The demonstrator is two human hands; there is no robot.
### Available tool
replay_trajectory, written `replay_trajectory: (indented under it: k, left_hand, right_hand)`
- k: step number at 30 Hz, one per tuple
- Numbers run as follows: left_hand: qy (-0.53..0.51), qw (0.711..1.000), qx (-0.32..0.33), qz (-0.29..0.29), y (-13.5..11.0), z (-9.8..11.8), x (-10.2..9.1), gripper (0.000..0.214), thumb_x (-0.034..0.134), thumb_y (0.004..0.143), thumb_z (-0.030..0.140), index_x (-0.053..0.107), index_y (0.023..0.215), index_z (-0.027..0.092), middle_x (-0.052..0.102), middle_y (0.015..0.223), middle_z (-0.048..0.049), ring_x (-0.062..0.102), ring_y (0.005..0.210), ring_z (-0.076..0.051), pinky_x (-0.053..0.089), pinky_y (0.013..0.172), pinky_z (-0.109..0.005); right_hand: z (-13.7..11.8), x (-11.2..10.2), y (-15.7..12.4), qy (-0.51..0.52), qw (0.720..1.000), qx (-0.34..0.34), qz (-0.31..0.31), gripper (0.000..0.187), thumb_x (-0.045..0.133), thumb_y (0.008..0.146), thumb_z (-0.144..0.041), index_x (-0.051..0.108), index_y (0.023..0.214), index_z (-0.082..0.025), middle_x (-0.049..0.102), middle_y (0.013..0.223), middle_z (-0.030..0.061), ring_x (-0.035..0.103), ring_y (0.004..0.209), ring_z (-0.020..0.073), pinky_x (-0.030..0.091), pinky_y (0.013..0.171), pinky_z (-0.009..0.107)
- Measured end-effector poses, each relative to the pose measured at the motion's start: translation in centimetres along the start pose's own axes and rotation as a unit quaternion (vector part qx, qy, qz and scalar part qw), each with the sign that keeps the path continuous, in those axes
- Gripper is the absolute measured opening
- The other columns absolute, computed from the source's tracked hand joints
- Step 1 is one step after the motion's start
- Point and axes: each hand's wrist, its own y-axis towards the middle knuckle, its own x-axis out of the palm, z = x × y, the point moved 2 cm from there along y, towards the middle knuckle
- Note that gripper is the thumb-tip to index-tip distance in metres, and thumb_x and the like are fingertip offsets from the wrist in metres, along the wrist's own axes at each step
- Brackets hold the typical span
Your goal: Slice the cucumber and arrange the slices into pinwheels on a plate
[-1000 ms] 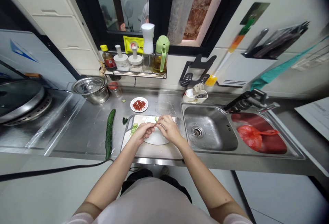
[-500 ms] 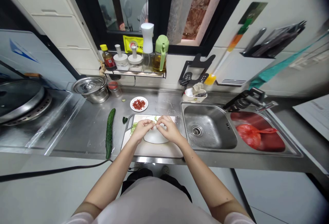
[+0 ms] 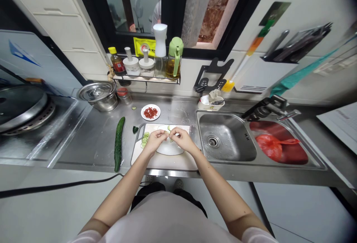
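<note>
A white cutting board point(image 3: 164, 161) lies on the steel counter in front of me, with a white plate point(image 3: 169, 149) on it. My left hand point(image 3: 155, 141) and my right hand point(image 3: 181, 139) meet above the plate, fingertips pinched together at a small pale green piece that I take for a cucumber slice. Several cut cucumber slices point(image 3: 144, 139) lie on the board's left side, and more slices point(image 3: 169, 127) show past my fingers. A whole cucumber point(image 3: 118, 144) lies on the counter left of the board.
A small dish of chopped red chilli point(image 3: 151, 112) sits behind the board. A lidded steel pot point(image 3: 98, 95) stands at the back left, a condiment shelf point(image 3: 146, 80) above. The sink point(image 3: 225, 142) is right of the board; its far basin holds a red bag point(image 3: 272, 147).
Both hands have shifted slightly away from me over the plate and stay pinched together. Nothing else has moved.
</note>
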Motion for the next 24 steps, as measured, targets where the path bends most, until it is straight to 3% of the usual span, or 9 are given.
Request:
replay_trajectory:
  k: [5, 10, 17, 20, 24]
  left_hand:
    - [-0.049, 0.998, -0.027, 0.019, 0.3, -1.5, 0.2, 0.03, 0.074, 0.06, 0.039, 0.066, 0.076, 0.015, 0.059, 0.068, 0.0008, 0.04, 0.054, -0.005, 0.022, 0.046, -0.018]
    - [-0.111, 0.99, -0.086, 0.015, 0.7, -3.4, 0.8, 0.039, 0.078, 0.055, 0.039, 0.066, 0.083, 0.015, 0.055, 0.067, 0.0022, 0.038, 0.053, -0.004, 0.016, 0.043, -0.017]
    - [-0.104, 0.99, -0.081, 0.058, 2.2, -5.3, 1.2, 0.047, 0.08, 0.051, 0.041, 0.06, 0.086, 0.016, 0.053, 0.064, 0.0052, 0.039, 0.05, -0.003, 0.019, 0.044, -0.016]
    - [-0.098, 0.99, -0.066, 0.072, 3.1, -5.9, 1.4, 0.05, 0.079, 0.051, 0.038, 0.059, 0.092, 0.017, 0.052, 0.063, 0.0062, 0.039, 0.05, -0.004, 0.022, 0.045, -0.016]
    - [-0.102, 0.99, -0.065, 0.07, 4.1, -6.4, 1.6, 0.054, 0.078, 0.051, 0.037, 0.059, 0.097, 0.017, 0.054, 0.063, 0.0061, 0.041, 0.051, -0.005, 0.023, 0.046, -0.017]
  right_hand:
    - [1.3, 0.2, 0.7, 0.044, 0.998, 0.039, -0.029, 0.011, 0.055, 0.073, -0.024, 0.062, 0.067, -0.019, 0.063, 0.068, -0.0011, 0.057, 0.067, 0.0127, 0.044, 0.064, 0.024]
    - [2.5, 0.1, 1.0, 0.068, 0.99, 0.089, -0.082, 0.008, 0.057, 0.068, -0.023, 0.06, 0.063, -0.018, 0.061, 0.06, -0.0031, 0.054, 0.057, 0.01, 0.042, 0.056, 0.021]
    - [4.9, -0.2, 1.4, 0.118, 0.969, 0.194, -0.101, 0.009, 0.06, 0.063, -0.024, 0.057, 0.07, -0.019, 0.06, 0.052, -0.0044, 0.054, 0.047, 0.0092, 0.039, 0.044, 0.017]
    - [6.2, -0.2, 2.1, 0.122, 0.973, 0.178, -0.086, 0.009, 0.06, 0.062, -0.024, 0.057, 0.07, -0.019, 0.056, 0.05, -0.0065, 0.05, 0.044, 0.0084, 0.04, 0.046, 0.019]
    - [7.7, -0.2, 3.0, 0.086, 0.989, 0.112, -0.05, 0.009, 0.061, 0.062, -0.024, 0.06, 0.069, -0.018, 0.061, 0.063, -0.0039, 0.054, 0.058, 0.0096, 0.045, 0.059, 0.023]
